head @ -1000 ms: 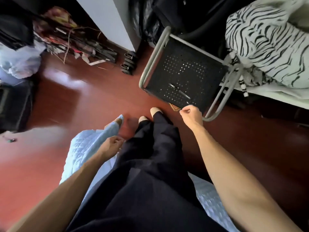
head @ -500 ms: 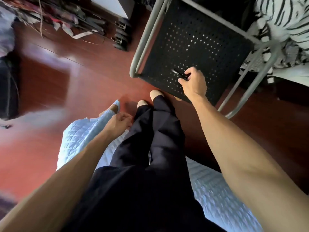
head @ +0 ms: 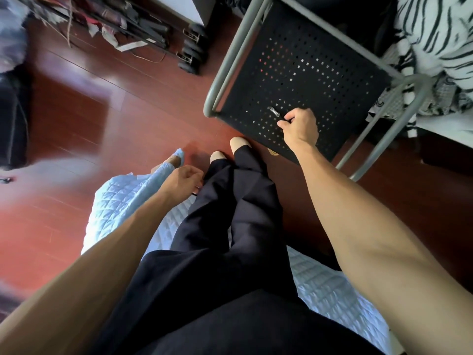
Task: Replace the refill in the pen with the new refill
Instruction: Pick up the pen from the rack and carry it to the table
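A home bedroom — zebra-print bedding (head: 432,34), wooden floor (head: 76,103).

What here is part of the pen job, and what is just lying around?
For the job: pen, right hand gripping it, chair seat under it.

Lying about: striped bedding, quilt, floor clutter. Left hand idle.

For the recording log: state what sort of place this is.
Probably a bedroom at home: zebra-striped bedding on a bed, a quilted pad under the seated person, a red wooden floor, and a black perforated chair as the work surface.
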The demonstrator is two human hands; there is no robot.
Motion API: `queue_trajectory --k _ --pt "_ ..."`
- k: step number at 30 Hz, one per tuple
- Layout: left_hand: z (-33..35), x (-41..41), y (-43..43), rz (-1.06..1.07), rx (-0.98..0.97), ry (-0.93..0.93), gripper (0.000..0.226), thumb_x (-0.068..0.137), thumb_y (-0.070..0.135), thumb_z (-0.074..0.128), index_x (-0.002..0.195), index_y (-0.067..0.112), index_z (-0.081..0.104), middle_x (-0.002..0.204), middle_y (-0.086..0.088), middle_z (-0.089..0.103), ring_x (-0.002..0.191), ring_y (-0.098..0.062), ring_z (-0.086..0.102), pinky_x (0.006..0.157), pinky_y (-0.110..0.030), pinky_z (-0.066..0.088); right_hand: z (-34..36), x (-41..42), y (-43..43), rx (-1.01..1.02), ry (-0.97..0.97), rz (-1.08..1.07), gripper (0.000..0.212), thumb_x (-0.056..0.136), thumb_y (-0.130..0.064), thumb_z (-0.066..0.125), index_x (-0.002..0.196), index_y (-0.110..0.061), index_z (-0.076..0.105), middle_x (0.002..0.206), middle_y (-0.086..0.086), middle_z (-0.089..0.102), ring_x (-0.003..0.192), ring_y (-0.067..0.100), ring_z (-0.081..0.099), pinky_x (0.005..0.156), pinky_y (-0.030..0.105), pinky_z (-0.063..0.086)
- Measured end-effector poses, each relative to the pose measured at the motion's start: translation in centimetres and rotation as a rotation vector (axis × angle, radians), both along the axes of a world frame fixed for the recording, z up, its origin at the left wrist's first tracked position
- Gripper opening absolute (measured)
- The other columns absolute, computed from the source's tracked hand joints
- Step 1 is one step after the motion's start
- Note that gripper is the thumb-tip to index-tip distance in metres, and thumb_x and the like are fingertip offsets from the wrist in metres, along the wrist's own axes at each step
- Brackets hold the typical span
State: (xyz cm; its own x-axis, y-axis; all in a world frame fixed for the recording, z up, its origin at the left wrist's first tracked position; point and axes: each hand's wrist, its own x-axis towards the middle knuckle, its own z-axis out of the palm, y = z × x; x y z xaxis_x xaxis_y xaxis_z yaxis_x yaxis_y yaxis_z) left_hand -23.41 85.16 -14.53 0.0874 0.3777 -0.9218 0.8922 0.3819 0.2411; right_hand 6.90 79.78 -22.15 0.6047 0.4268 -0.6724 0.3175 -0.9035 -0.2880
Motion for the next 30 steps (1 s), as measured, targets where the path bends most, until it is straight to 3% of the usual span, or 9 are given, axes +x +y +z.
queue_trajectory --k 2,7,11,14,16,20,22,25,30 --pt "1.4 -0.3 0.3 0.033 0.025 0.003 0.016 0.1 0.01 0.052 0.101 0.009 0.067 0.083 -0.004 0.068 0.063 -0.015 0.064 0.045 -0.007 0.044 1.0 0.2 -0.3 0.01 0.025 -0.018 0.025 0.098 -0.024 0.079 0.119 -0.012 0.076 0.13 0.011 0.07 0.111 0.032 0.072 0.097 0.045 0.057" --pt "6.7 -1.1 0.7 0.11 0.065 -0.021 0.022 0.103 0.012 0.049 0.114 0.005 0.067 0.097 -0.01 0.071 0.081 -0.022 0.068 0.054 -0.015 0.046 6.4 0.5 -1.7 0.095 0.096 0.014 0.027 0.095 -0.023 0.081 0.116 -0.007 0.076 0.113 0.012 0.079 0.104 0.029 0.073 0.091 0.036 0.054" --pt "12.0 -2.8 -0.7 0.246 0.169 -0.096 0.02 0.096 0.006 0.049 0.09 0.008 0.068 0.071 0.001 0.064 0.067 -0.017 0.062 0.061 -0.022 0.052 11.5 -0.5 -3.2 0.156 0.155 0.059 0.027 0.091 -0.021 0.086 0.11 -0.005 0.078 0.104 0.013 0.079 0.095 0.027 0.073 0.093 0.042 0.059" --pt "14.8 -5.2 -2.8 0.331 0.23 -0.149 0.024 0.088 0.013 0.048 0.067 0.018 0.057 0.062 0.004 0.057 0.059 -0.015 0.054 0.062 -0.032 0.05 13.4 -1.3 -4.0 0.173 0.186 0.061 0.023 0.089 -0.025 0.087 0.104 -0.011 0.078 0.098 0.006 0.077 0.1 0.029 0.075 0.093 0.046 0.06" --pt "15.5 -7.3 -4.5 0.445 0.235 -0.138 0.02 0.09 0.019 0.05 0.075 0.019 0.063 0.067 0.003 0.062 0.061 -0.016 0.059 0.062 -0.036 0.054 13.8 -2.0 -4.2 0.161 0.211 0.075 0.024 0.09 -0.027 0.087 0.104 -0.011 0.077 0.095 0.002 0.076 0.098 0.028 0.074 0.09 0.044 0.06" --pt "15.2 -11.3 -8.7 0.692 0.263 -0.1 0.017 0.098 0.009 0.052 0.1 0.005 0.068 0.076 -0.006 0.065 0.07 -0.024 0.062 0.073 -0.049 0.06 14.3 -3.7 -3.5 0.106 0.228 0.19 0.029 0.09 -0.019 0.088 0.112 -0.002 0.078 0.092 0.009 0.077 0.083 0.028 0.07 0.08 0.035 0.052" --pt "15.2 -13.0 -11.5 0.802 0.239 -0.085 0.017 0.1 0.003 0.05 0.094 0.004 0.067 0.079 -0.011 0.064 0.071 -0.024 0.06 0.068 -0.041 0.056 14.4 -4.5 -3.1 0.064 0.217 0.297 0.026 0.09 -0.017 0.087 0.109 -0.002 0.079 0.094 0.014 0.079 0.087 0.032 0.072 0.083 0.037 0.053" --pt "15.5 -14.7 -15.7 0.935 0.175 -0.056 0.035 0.1 -0.004 0.043 0.07 0.012 0.052 0.069 -0.013 0.052 0.056 -0.019 0.047 0.061 -0.03 0.04 14.9 -5.3 -2.0 0.007 0.188 0.458 0.019 0.089 -0.021 0.088 0.103 -0.009 0.081 0.091 0.011 0.08 0.09 0.033 0.074 0.088 0.041 0.055" --pt "16.0 -15.7 -19.9 1.092 0.136 0.011 0.039 0.106 -0.007 0.037 0.072 0.009 0.043 0.065 -0.009 0.04 0.049 -0.015 0.036 0.04 -0.014 0.031 15.0 -7.7 1.1 -0.06 0.195 0.666 0.018 0.088 -0.016 0.089 0.1 -0.005 0.081 0.089 0.015 0.079 0.083 0.029 0.07 0.084 0.039 0.054"
